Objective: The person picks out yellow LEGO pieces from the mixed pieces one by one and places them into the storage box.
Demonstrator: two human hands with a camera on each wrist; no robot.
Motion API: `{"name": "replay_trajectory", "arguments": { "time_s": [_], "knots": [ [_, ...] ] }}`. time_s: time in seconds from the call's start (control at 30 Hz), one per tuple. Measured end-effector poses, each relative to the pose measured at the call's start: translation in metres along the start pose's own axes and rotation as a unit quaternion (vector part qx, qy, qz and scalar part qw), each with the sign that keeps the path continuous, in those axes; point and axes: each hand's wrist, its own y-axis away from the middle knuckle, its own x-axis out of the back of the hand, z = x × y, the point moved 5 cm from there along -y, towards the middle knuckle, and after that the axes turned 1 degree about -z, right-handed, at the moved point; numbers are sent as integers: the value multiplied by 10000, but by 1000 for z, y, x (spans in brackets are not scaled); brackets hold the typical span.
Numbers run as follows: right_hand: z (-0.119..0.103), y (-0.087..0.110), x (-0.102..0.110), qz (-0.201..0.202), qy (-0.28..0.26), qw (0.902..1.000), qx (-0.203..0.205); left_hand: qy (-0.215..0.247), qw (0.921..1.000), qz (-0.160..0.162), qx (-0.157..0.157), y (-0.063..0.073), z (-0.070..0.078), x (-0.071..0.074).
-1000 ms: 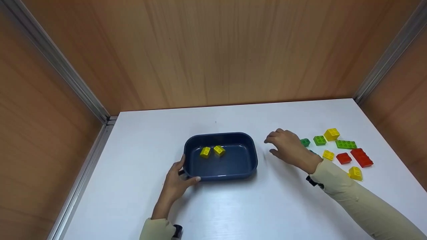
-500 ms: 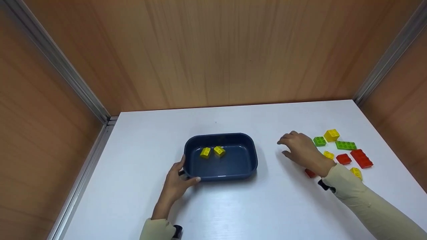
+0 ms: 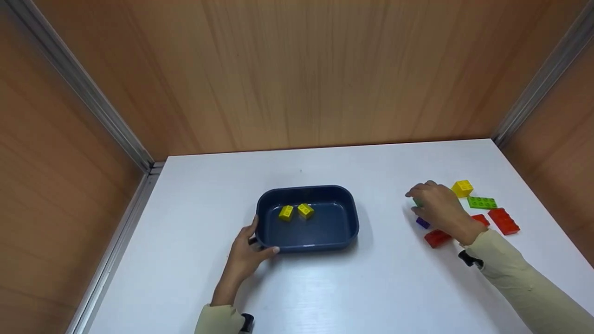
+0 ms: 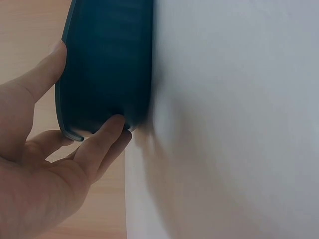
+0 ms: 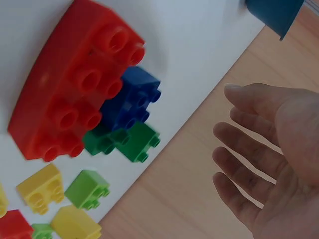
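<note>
My left hand [image 3: 243, 257] holds the left end of a dark blue rectangular dish [image 3: 325, 228], its thumb along the near rim and its fingers by the end handle. Two small yellow toy bricks [image 3: 286, 213] lie inside the dish. Over the toy bricks on the right is my right hand [image 3: 438, 208], fingers spread loosely and bent, nothing between them in the right wrist view. Nearest it are a blue brick [image 5: 132, 97], dark green bricks [image 5: 139, 142] and a large red brick [image 5: 75, 84]. The hand covers part of this group in the head view.
Beyond the right hand lie a yellow brick [image 3: 462, 188], a long lime green brick [image 3: 482, 202] and a large red brick [image 3: 504, 221]. The white table [image 3: 209, 199] meets a wooden panel [image 3: 297, 74] at its back, with more panels at both sides.
My right hand has moved right, away from the dish and over the bricks, uncovering the blue brick and a red one. The left hand and the dish have stayed put.
</note>
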Motion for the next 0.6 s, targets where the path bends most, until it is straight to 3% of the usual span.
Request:
{"name": "replay_trajectory", "arguments": {
  "time_s": [0.43, 0.6],
  "knots": [
    [31, 11, 4, 64, -181, 9986, -494, 18, 10000, 15, 57, -2, -1, 0],
    [41, 13, 8, 308, -11, 9986, -441, -9, 10000, 28, -14, -1, -1, 0]
  ]
}}
